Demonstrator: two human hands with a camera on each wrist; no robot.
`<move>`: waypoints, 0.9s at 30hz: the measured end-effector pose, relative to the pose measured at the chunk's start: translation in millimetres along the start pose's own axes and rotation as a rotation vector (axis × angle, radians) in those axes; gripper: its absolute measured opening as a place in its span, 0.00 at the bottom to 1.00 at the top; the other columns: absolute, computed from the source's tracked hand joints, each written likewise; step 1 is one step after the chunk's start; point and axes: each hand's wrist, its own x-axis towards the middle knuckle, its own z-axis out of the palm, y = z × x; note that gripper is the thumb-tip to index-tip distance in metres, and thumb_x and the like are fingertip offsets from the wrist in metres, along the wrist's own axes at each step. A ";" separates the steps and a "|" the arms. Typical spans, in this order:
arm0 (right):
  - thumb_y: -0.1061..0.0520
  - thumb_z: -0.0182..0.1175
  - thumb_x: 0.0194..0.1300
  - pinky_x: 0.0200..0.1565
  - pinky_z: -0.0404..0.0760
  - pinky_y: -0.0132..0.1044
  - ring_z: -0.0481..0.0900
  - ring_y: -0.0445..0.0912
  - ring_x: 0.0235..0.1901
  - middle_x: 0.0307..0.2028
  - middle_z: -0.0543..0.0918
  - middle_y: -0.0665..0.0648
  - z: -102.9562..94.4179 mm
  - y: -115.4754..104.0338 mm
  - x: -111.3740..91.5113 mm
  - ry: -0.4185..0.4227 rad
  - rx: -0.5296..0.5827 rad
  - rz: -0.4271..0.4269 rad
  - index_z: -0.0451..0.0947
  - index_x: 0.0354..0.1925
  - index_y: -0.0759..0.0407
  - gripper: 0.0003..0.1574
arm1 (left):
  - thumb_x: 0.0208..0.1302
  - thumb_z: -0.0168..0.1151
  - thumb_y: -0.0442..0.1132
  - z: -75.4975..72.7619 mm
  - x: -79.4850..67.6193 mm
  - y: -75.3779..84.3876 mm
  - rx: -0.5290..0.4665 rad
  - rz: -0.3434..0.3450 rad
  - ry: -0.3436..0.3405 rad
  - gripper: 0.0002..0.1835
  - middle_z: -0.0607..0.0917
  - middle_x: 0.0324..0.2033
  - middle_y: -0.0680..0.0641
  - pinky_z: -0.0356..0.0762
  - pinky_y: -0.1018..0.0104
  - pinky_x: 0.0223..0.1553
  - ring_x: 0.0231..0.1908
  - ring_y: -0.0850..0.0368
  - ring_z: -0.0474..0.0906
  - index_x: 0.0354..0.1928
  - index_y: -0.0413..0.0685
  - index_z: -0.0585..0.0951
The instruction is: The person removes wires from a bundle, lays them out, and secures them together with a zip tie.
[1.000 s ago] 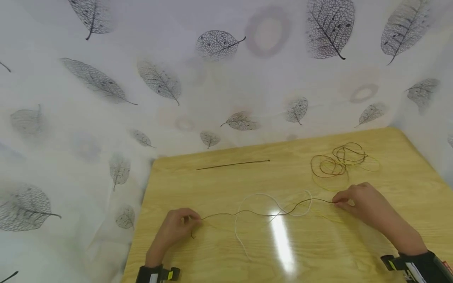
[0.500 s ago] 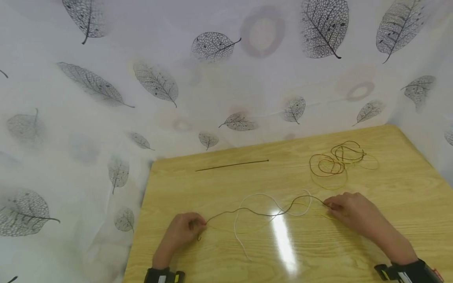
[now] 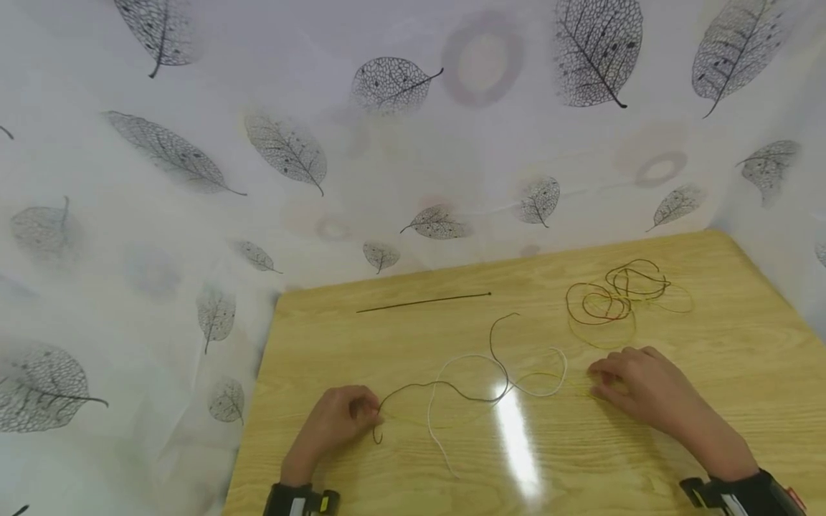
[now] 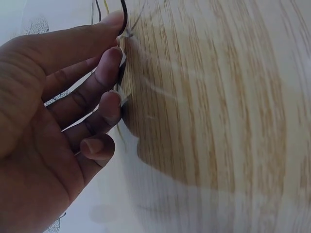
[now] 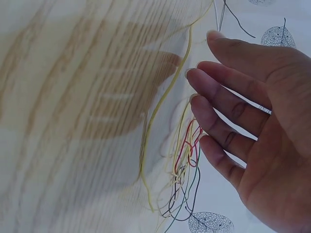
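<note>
Between thumb and fingertips my left hand (image 3: pixel 338 419) pinches a thin dark cord (image 3: pixel 413 385) near its left end, and a short hooked tail hangs below the fingers. From there the cord waves to the right over the wooden table, then bends up to a loose end. It crosses a white cord (image 3: pixel 434 436) lying in a loose loop. My right hand (image 3: pixel 645 383) hovers low over the table with thumb and fingers apart, holding nothing. Close to its fingertips lies a yellow cord (image 5: pixel 165 94), seen in the right wrist view.
A straight dark cord (image 3: pixel 422 302) with a knob at one end lies toward the back of the table (image 3: pixel 323 344). Tangled red, yellow and dark cords (image 3: pixel 606 321) lie at the back right. A leaf-patterned sheet (image 3: pixel 387 158) borders the table.
My right hand has let go of the dark cord's right end, which has sprung up and to the left. My left hand, still pinching the cord, has shifted slightly right.
</note>
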 end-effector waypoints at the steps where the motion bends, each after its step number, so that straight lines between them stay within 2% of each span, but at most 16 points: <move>1: 0.47 0.73 0.51 0.41 0.77 0.52 0.77 0.40 0.28 0.24 0.78 0.37 -0.6 -0.6 0.4 0.000 0.006 0.000 0.87 0.38 0.49 0.15 | 0.53 0.74 0.49 0.2 0.6 0.3 0.000 0.005 0.001 0.09 0.82 0.24 0.62 0.73 0.71 0.24 0.23 0.66 0.74 0.33 0.59 0.85; 9: 0.49 0.73 0.51 0.41 0.78 0.52 0.77 0.41 0.27 0.25 0.79 0.38 -2.0 -1.4 4.2 -0.017 0.021 0.011 0.87 0.39 0.51 0.15 | 0.52 0.75 0.49 2.9 6.0 0.7 0.006 0.067 0.013 0.10 0.82 0.22 0.62 0.72 0.72 0.21 0.21 0.67 0.72 0.35 0.59 0.84; 22: 0.53 0.73 0.50 0.35 0.79 0.49 0.80 0.42 0.28 0.25 0.82 0.39 -6.4 1.2 7.0 -0.001 0.006 -0.012 0.87 0.37 0.52 0.13 | 0.51 0.75 0.48 -1.8 12.7 9.3 -0.004 0.067 -0.009 0.14 0.81 0.24 0.62 0.73 0.72 0.21 0.21 0.66 0.73 0.39 0.57 0.84; 27: 0.55 0.73 0.50 0.34 0.79 0.50 0.80 0.43 0.26 0.25 0.83 0.43 -11.1 11.0 11.1 0.044 0.010 -0.009 0.87 0.37 0.54 0.12 | 0.50 0.76 0.42 -8.0 13.6 12.0 -0.011 0.109 0.022 0.13 0.83 0.25 0.59 0.75 0.73 0.20 0.19 0.65 0.74 0.38 0.55 0.84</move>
